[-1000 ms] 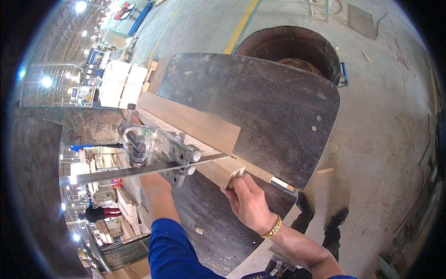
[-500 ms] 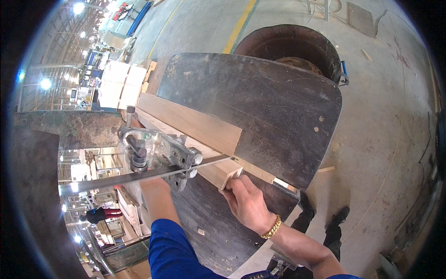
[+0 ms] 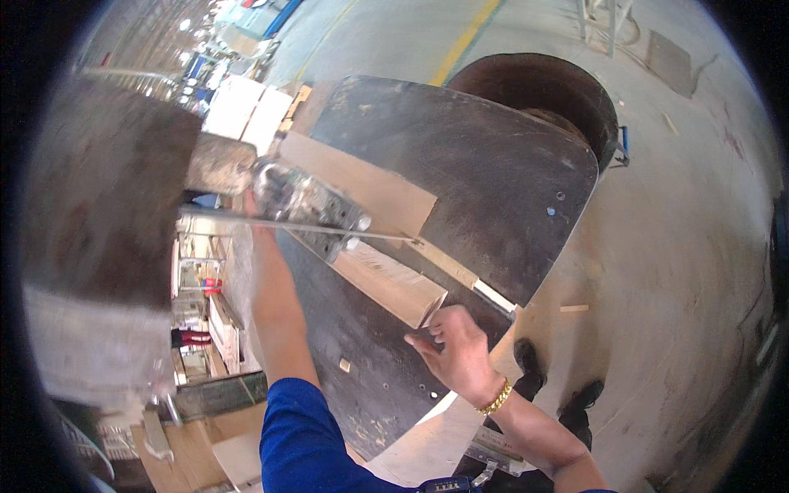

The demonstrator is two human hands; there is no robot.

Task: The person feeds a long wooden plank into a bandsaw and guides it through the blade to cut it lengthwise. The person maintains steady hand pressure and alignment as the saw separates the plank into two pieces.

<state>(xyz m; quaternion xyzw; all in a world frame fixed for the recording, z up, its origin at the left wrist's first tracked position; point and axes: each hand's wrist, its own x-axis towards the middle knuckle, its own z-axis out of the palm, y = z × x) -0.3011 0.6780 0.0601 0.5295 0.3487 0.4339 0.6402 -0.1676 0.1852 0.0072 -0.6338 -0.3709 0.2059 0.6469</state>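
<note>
A squared wood block [image 3: 390, 283] lies on the dark metal table of a band saw, on the near side of the thin saw blade [image 3: 329, 230]. My right hand [image 3: 456, 349] is at the block's near end, thumb apart from the curled fingers, fingertips close to the end face; whether they touch it is unclear. My left forearm [image 3: 275, 304] reaches past the metal blade guide [image 3: 308, 201]. The left hand is mostly hidden behind the guide, so its fingers do not show. A flat wooden board [image 3: 362, 185] lies beyond the blade.
The dark saw table [image 3: 485, 164] has rounded corners and a light strip [image 3: 493, 294] in its slot. A small wood chip [image 3: 345, 365] lies on it. Behind stands a rusty round drum [image 3: 534, 86]. The machine's large upright housing [image 3: 107, 230] fills the left.
The block now lies apart from the blade, on its near side. My right hand has loosened its pinch on the block's end. The view has shifted, bringing the housing further in.
</note>
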